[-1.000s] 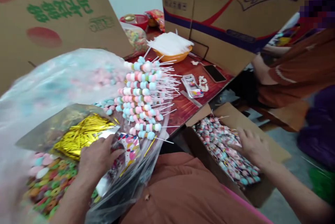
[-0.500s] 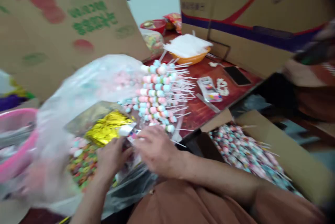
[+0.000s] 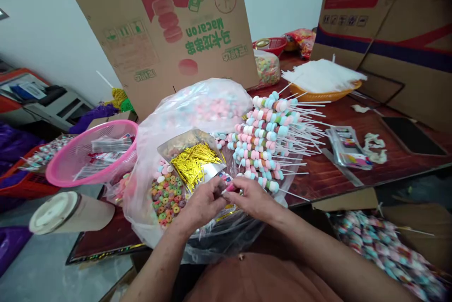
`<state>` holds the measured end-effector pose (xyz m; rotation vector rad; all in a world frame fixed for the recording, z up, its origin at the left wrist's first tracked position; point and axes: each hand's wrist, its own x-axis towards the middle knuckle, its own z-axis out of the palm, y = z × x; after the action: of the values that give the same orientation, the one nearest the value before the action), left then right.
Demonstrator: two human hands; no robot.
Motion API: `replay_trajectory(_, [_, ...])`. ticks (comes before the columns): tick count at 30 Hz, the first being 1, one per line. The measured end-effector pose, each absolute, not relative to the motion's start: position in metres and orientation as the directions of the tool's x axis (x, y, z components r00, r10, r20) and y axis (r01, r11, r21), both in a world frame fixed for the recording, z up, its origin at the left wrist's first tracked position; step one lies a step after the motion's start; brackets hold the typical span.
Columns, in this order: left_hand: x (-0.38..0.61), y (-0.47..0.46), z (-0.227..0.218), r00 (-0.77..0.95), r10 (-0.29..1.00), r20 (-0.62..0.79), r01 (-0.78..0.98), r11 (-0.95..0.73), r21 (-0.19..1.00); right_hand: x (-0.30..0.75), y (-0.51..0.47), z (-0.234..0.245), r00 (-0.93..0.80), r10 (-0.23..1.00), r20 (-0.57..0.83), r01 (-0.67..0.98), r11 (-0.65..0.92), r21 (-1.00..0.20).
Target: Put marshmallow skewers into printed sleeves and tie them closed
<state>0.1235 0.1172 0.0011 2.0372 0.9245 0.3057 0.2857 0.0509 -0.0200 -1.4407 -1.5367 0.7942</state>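
My left hand and my right hand meet at the table's near edge, fingertips pinched close together. Something small and pinkish shows between them, too small to name. Just behind the fingertips lies a printed plastic bag, mostly hidden. Left of it an open pouch holds gold twist ties. Colourful cereal rings lie beside my left hand on a large clear plastic bag. Beyond my right hand, marshmallow skewers are stacked with their white sticks pointing right.
A pink basket of printed packets and a lidded paper cup stand left. Cardboard boxes rise behind. An orange basket of white sticks, a bag stack and a phone are right. A carton of skewers sits below.
The camera view has swung left, so the table's things appear farther right. My hands remain close together near the printed bag, and their fingertips now meet.
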Motion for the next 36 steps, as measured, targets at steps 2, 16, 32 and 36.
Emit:
replay_trajectory(2, [0.118, 0.115, 0.002, 0.631, 0.755, -0.179, 0.485, -0.203, 0.851, 0.275, 0.057, -0.024, 0.018, 0.998, 0.068, 0.315, 0.059, -0.947])
replay_trajectory(16, [0.109, 0.108, 0.009, 0.668, 0.65, -0.362, 0.339, 0.167, 0.926, 0.274, 0.03, -0.033, -0.04, 0.969, -0.242, -0.22, -0.245, -0.944])
replay_trajectory(32, [0.122, 0.083, 0.004, 0.546, 0.82, -0.172, 0.514, -0.165, 0.842, 0.28, 0.023, -0.034, 0.128, 0.986, 0.102, 0.251, 0.067, -0.966])
replay_trajectory(36, [0.128, 0.072, -0.015, 0.537, 0.789, -0.298, 0.37, 0.098, 0.924, 0.287, 0.015, -0.036, 0.089, 0.984, 0.156, 0.365, 0.114, -0.924])
